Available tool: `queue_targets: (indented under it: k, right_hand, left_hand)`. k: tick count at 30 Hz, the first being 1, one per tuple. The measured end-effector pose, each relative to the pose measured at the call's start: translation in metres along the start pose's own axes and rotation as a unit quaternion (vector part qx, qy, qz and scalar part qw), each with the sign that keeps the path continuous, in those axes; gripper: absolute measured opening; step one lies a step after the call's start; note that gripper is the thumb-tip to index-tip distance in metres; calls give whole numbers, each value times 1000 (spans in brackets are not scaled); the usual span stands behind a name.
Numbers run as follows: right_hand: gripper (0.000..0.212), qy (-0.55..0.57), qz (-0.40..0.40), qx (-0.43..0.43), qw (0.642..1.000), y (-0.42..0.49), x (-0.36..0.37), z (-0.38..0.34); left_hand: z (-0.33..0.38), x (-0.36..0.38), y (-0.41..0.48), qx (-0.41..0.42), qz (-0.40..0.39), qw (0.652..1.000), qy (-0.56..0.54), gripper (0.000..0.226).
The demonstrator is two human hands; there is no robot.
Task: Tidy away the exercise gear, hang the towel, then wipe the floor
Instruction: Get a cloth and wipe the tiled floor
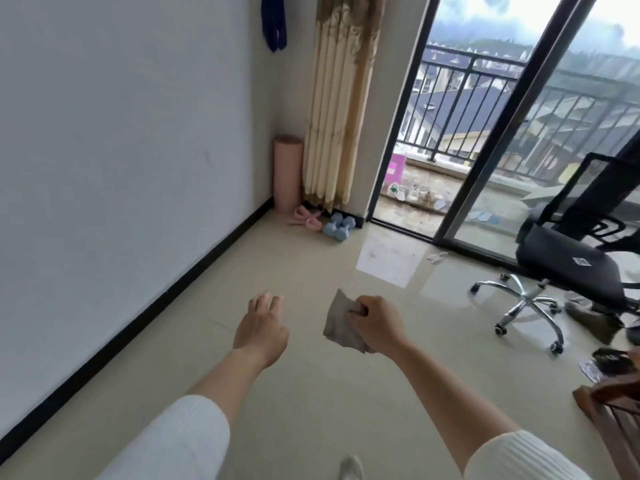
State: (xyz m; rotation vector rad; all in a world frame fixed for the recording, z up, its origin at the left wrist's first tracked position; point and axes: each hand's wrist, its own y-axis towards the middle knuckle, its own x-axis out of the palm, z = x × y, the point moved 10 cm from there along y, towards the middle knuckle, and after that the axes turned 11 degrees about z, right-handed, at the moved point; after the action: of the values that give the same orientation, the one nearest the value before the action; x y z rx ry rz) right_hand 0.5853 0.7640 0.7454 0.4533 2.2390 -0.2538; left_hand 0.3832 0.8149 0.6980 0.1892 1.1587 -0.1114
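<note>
Towel (273, 22): blue, limp, hanging high on the white wall (121, 133), so we judge that step done. Left hand (261, 327) hovers over the floor (304, 403), fingers loose and spread, holding nothing. Mat (287, 173): pink foam roll, upright in the corner, just beside the curtain (341, 98). Pink looped grips (306, 219) and pale blue dumbbells (339, 227) lie at its foot, so the gear looks stowed to us.

Cloth (341, 322): grey, thin, crumpled. It hangs from our right hand (375, 323), fingers curled tight round its top edge, and seems to be off the floor. So we're at the wipe.

Floor is glossy beige tile, hard and smooth, so the cloth should slide easily. We'd get low, flatten the cloth under the palm rather than bunch it, and work overlapping strokes from the wall outward.

Pale rectangle (388, 261) further on: paper or glare, can't tell. Office chair (568, 268), black mesh on chrome castors, stands on the right. We'd roll it aside before wiping there.
</note>
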Motion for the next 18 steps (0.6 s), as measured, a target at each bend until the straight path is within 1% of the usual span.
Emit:
queue_targets:
  k: [3, 6, 9, 13, 15, 18]
  right_hand:
    - [28, -19, -42, -33, 998, 82, 11, 5]
    - [32, -38, -78, -63, 994, 160, 22, 4]
    - [34, -55, -111, -73, 990, 230, 44, -1]
    - [21, -67, -177, -94, 977, 296, 107, -8]
    - [22, -84, -199, -121, 969, 327, 144, -12]
    - [25, -89, -224, -132, 961, 372, 199, -10]
  left_hand:
    - [-3, 34, 55, -76, -13, 997, -7, 59]
    - [-8, 60, 99, -156, -18, 987, -32, 60]
    - [-19, 81, 136, -198, -19, 979, -39, 61]
    - [-69, 113, 177, -276, -25, 961, -16, 62]
    - [-96, 132, 203, -303, -28, 953, -2, 61]
    - [-124, 162, 242, -340, -44, 939, 8, 60]
